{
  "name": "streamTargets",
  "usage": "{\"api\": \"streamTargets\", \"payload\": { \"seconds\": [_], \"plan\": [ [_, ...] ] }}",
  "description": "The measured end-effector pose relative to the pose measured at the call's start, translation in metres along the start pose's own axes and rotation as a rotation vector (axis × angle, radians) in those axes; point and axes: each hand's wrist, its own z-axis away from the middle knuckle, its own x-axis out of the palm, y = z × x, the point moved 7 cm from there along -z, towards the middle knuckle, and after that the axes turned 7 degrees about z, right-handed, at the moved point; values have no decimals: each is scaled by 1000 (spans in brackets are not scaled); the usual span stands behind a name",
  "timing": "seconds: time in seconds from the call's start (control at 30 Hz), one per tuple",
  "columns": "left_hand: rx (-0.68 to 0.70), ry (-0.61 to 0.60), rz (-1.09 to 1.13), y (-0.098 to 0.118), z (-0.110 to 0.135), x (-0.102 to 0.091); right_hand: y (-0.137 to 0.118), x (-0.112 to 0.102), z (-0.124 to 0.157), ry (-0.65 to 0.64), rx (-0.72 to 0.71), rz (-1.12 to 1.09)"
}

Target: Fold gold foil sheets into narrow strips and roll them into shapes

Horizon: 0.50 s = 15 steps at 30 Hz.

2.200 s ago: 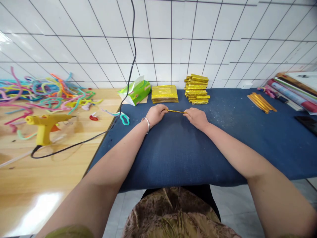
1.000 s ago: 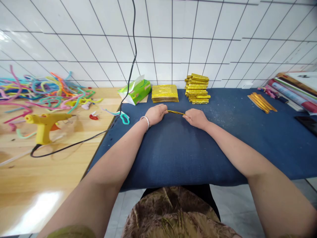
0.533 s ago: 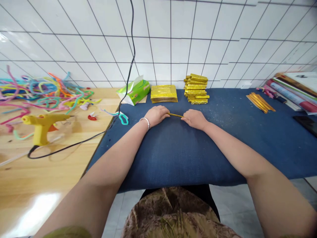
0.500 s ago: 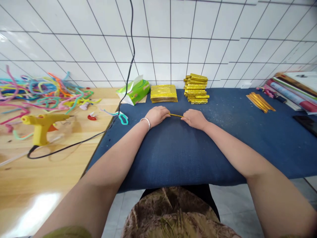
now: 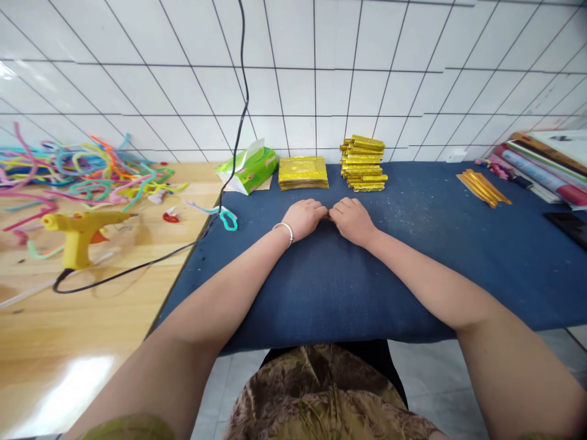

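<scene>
My left hand (image 5: 305, 217) and my right hand (image 5: 351, 219) rest side by side on the blue cloth (image 5: 321, 287), knuckles up and fingertips touching. Both are closed. The thin gold foil strip they were holding by its ends is now hidden between and under the fingers. A silver bangle sits on my left wrist. Just beyond the hands lie a flat stack of gold foil sheets (image 5: 303, 173) and a taller pile of folded gold pieces (image 5: 364, 163).
Finished gold strips (image 5: 483, 188) lie at the right, near stacked books and rolls (image 5: 545, 168) and a black phone (image 5: 571, 226). A green tissue pack (image 5: 250, 171), a yellow glue gun (image 5: 80, 232) with a black cable (image 5: 137, 266), and colourful pipe cleaners (image 5: 77, 171) are at the left.
My hands have slid together along the gold strip until their fingertips meet. The strip, visible between them before, is now covered.
</scene>
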Motion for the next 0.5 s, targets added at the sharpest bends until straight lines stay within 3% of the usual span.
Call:
{"api": "streamTargets", "payload": {
  "seconds": [0.13,0.37,0.5],
  "plan": [
    [21,-10,35,8,-2,-2,-3,6,-1,-51,-17,-27],
    [2,-19,50,1,-1,-6,3,17,-3,-132,62,-52],
    [9,-34,76,0,-1,-3,2,19,-4,-152,31,-106]
  ]
}}
